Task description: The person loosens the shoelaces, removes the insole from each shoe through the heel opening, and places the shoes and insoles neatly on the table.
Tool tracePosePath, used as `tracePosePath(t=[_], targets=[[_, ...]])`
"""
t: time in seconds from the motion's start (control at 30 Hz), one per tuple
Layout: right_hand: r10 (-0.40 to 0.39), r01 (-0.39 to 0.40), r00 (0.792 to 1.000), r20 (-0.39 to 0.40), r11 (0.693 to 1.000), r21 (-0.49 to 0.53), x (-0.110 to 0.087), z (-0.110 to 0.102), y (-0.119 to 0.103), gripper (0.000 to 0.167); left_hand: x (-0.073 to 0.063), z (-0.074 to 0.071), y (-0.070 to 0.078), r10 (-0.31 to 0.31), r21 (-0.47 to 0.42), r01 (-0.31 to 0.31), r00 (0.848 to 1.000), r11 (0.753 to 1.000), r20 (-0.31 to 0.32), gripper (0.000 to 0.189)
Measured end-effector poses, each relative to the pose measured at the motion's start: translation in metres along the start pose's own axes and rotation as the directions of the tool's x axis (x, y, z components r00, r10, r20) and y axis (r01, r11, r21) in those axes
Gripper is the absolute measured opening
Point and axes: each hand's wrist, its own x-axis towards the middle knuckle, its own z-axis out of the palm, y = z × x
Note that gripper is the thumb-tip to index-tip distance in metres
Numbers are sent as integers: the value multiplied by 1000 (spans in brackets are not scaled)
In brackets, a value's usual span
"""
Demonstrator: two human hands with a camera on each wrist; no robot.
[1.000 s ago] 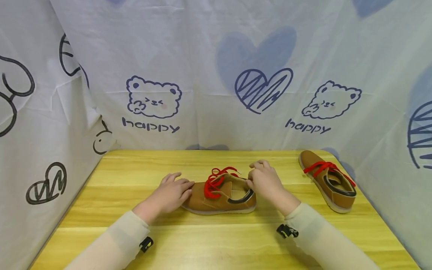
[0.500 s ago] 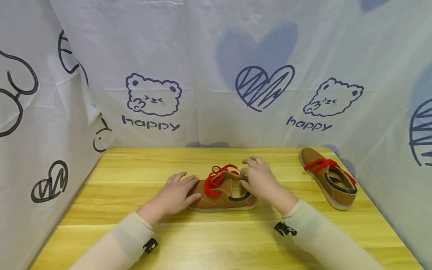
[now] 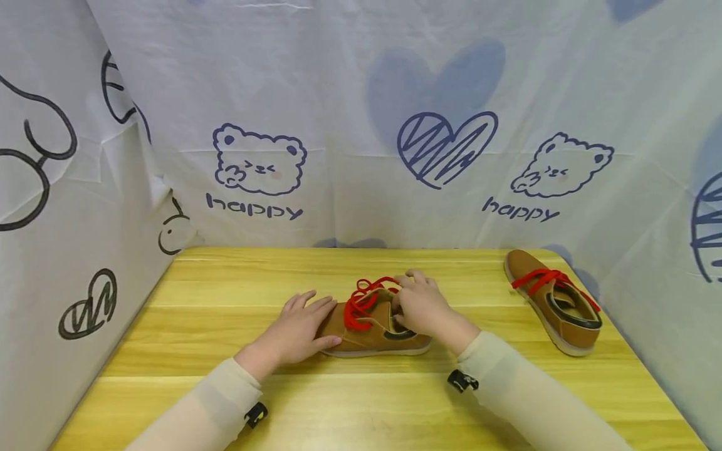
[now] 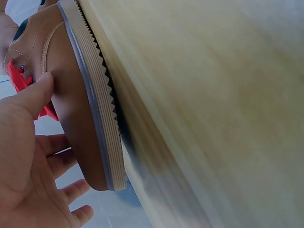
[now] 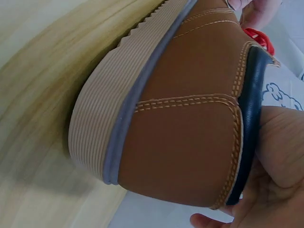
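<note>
Pale cloth [image 3: 361,216] hangs behind a wooden table [image 3: 361,407]. Straight fingers of the left hand [image 3: 299,332] rest over the toe of a shoe [image 3: 366,344]; those of the right hand [image 3: 425,308] bend at its opening, their grip unclear. It sits upright mid-table, red laces [image 3: 356,311] between the hands. A second shoe [image 3: 545,308] stands far right.

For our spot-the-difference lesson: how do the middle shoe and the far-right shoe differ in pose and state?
The middle shoe points its toe left; the far-right shoe points its toe back towards the curtain, angled left. The left grip touches the middle shoe; no grip touches the far-right shoe. Both are brown, upright, with red laces and pale soles.
</note>
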Motion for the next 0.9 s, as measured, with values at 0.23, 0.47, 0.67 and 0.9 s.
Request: tracePosePath(t=[0.23, 0.47, 0.67, 0.9], targets=[[66, -69, 992, 106, 997, 20, 8, 5, -2, 14, 0, 3, -1, -12, 4, 12, 1000, 1000, -18, 77], [5, -23, 992, 124, 990, 141, 11, 7, 5, 30, 1, 5, -1, -20, 2, 20, 999, 1000, -36, 77], [-126, 37, 979, 160, 881, 471, 11, 3, 23, 25, 1, 6, -1, -21, 2, 22, 998, 1000, -51, 77], [-138, -50, 970, 199, 690, 723, 11, 1, 37, 24, 2, 6, 1, -29, 1, 29, 999, 1000, -45, 75]])
